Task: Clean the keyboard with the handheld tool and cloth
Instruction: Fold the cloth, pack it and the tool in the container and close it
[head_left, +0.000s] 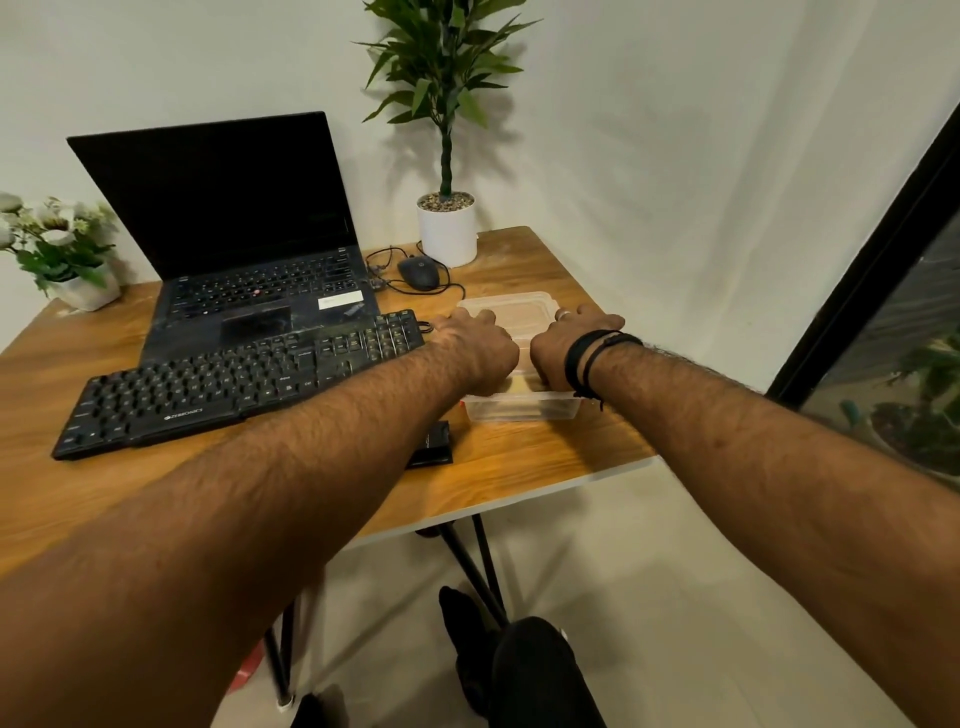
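Centre-right, our left hand and right hand clamp the clear plastic lidded container; light, slippery, so we'd hold its rims.

left of container: keyboard close | behind: mouse, cable, plant pot | front-left: flat black item | right and front: bare bench strip to edge
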